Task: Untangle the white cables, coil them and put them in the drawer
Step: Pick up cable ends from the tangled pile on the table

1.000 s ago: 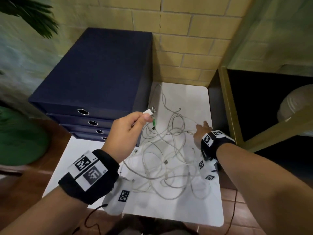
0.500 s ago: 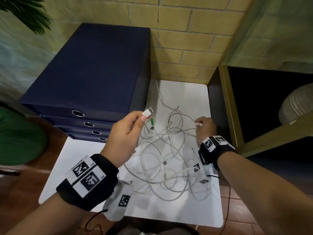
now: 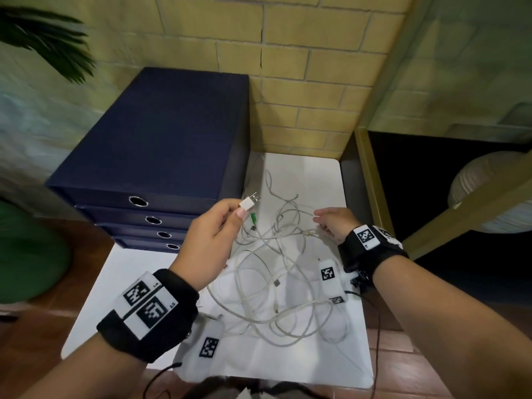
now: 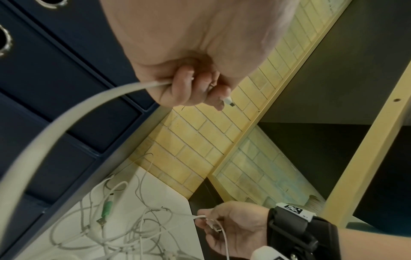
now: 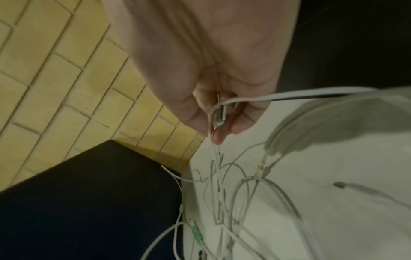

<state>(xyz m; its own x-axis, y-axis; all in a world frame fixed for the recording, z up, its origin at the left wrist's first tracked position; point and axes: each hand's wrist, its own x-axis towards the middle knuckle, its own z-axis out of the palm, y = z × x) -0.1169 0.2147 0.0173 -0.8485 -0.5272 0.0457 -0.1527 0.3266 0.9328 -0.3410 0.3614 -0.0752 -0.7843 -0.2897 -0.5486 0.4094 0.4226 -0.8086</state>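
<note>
A tangle of white cables (image 3: 276, 286) lies on the small white table (image 3: 305, 177). My left hand (image 3: 214, 234) is raised over the table's left side and pinches a white USB plug (image 3: 250, 201); its cable (image 4: 51, 123) runs back from my curled fingers (image 4: 180, 88). My right hand (image 3: 335, 223) is at the right of the tangle, pinching a thin cable end (image 3: 316, 216); a small connector (image 5: 219, 114) sits between those fingers. A green-tipped plug (image 3: 253, 218) hangs in the tangle. The dark blue drawer unit (image 3: 161, 145) stands at the left, all drawers shut.
A yellow brick wall (image 3: 311, 82) backs the table. On the right stands a wooden shelf frame (image 3: 371, 182) with a dark opening and a pale ribbed object (image 3: 489, 191). A green round object (image 3: 26, 249) and plant leaves (image 3: 49, 41) lie at the left. Brown tiled floor surrounds the table.
My right hand went from lying flat on the table to curling round a thin cable end and lifting it. My left hand kept the USB plug raised.
</note>
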